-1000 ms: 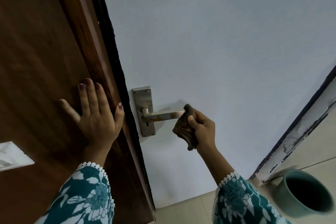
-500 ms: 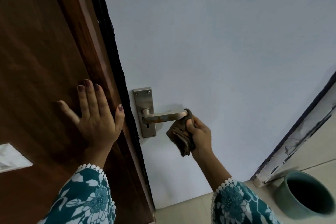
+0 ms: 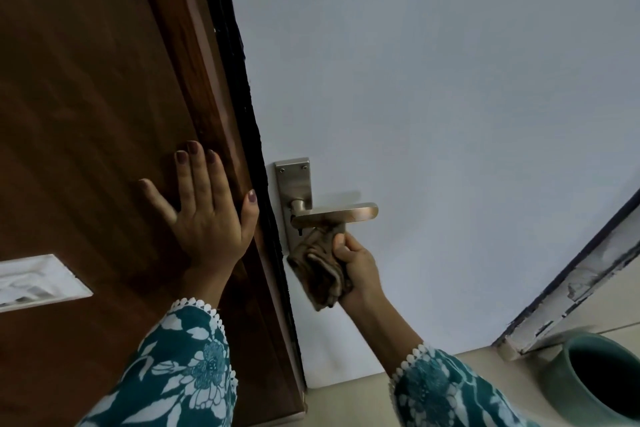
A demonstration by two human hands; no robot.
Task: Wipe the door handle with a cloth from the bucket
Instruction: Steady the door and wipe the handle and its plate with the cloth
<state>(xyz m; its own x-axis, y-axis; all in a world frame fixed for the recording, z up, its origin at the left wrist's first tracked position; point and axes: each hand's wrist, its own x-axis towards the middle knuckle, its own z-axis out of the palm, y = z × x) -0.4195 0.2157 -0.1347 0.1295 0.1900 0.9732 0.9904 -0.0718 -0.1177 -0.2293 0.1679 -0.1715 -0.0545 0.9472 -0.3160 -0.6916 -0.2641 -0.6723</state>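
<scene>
Two patterned teal sleeves (image 3: 194,371) enter from the bottom of the frame, nearest to us. At the lower right edge we see the green bucket (image 3: 568,388) standing on the floor, well apart from both hands. Left of centre, our left hand (image 3: 207,218) lies flat on the brown wooden panel (image 3: 86,114), fingers straight and a little spread, thumb out, holding nothing. Just right of centre, our right hand (image 3: 356,263) has its fingers curled tight around a bunched brown cloth (image 3: 322,270). The top of the cloth touches the underside of the door handle (image 3: 336,213) near its pivot, while the rest hangs below the lever. The lever's rounded free end, pointing right, is bare. Behind it the metal backplate (image 3: 294,180) sits on the pale door (image 3: 433,97) filling the upper right.
</scene>
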